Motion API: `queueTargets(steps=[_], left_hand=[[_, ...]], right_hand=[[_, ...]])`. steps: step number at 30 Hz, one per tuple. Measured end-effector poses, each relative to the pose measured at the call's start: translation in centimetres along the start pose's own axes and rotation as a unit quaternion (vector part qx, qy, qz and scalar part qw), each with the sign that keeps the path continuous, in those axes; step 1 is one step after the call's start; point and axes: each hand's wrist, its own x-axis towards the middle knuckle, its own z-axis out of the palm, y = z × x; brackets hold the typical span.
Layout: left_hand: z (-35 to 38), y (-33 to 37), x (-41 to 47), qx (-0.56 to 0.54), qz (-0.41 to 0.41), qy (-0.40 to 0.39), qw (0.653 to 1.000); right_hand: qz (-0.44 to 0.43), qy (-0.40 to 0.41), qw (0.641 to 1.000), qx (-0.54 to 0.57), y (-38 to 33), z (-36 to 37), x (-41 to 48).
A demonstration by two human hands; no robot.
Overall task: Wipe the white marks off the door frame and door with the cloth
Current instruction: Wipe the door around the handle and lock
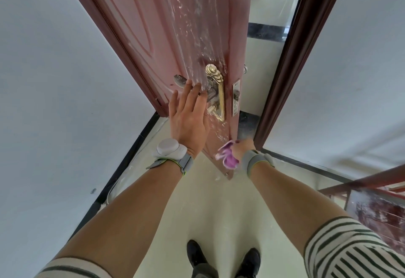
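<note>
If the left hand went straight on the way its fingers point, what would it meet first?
Most likely the dusty grey metal door lever on the reddish-brown door; the left hand's straight fingertips overlap it, though contact is unclear.

Door [166, 25]: reddish wood-look panel under wrinkled glossy film.
White marks [198, 12]: chalky, matt smears.
Handle [219, 93]: shiny brass-coloured metal.
Latch plate [235, 98]: dull silvery metal.
Door frame [291, 69]: dark brown, smooth, slight gloss.
Cloth [229, 158]: soft purple fabric, matt.
Wall [54, 80]: smooth matt white paint.
Floor [219, 212]: pale, smooth, faint sheen.
Wrist strap [186, 163]: grey woven fabric.
Sleeve [350, 251]: striped knit cloth.
</note>
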Motion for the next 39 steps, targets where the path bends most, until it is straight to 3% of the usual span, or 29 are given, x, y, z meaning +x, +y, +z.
queueTargets(steps=[2, 5, 7, 9, 14, 18, 22, 31, 39], left_hand=[[-0.1, 0.0, 0.0, -0.001, 0.0, -0.003, 1.0], [-0.1, 0.1, 0.3, -0.005, -0.001, -0.004, 1.0], [-0.1, 0.4, 0.6, -0.006, 0.0, -0.009, 1.0], [-0.2, 0.5, 0.9, -0.009, 0.002, -0.018, 1.0], [-0.7, 0.4, 1.8, -0.013, 0.017, -0.064, 0.998], [-1.3, 1.1, 2.8, -0.016, 0.008, -0.114, 0.993], [-1.7, 1.7, 4.1, 0.002, -0.003, -0.184, 0.983], [-0.9, 3.0, 7.6, 0.037, 0.0, -0.275, 0.961], [1.5, 3.7, 12.0, 0.051, 0.061, -0.332, 0.94]], right_hand=[[0.002, 0.006, 1.0, 0.0, -0.1, -1.6, 0.2], [-0.001, 0.064, 0.987, 0.15, -1.9, -2.0, -0.2], [0.037, 0.028, 0.964, 0.26, -3.2, -1.4, -0.8], [0.048, 0.006, 0.952, 0.302, -3.7, -1.6, -2.0], [-0.139, -0.064, 0.981, 0.12, -3.1, -4.1, -3.9], [-0.211, 0.016, 0.977, 0.024, -4.3, -5.8, -3.6], [-0.217, -0.101, 0.96, -0.147, -3.6, -6.9, -3.1], [-0.237, 0.031, 0.953, -0.183, -6.1, -11.2, -3.3], [-0.258, 0.032, 0.94, -0.222, -10.2, -12.9, -2.4]])
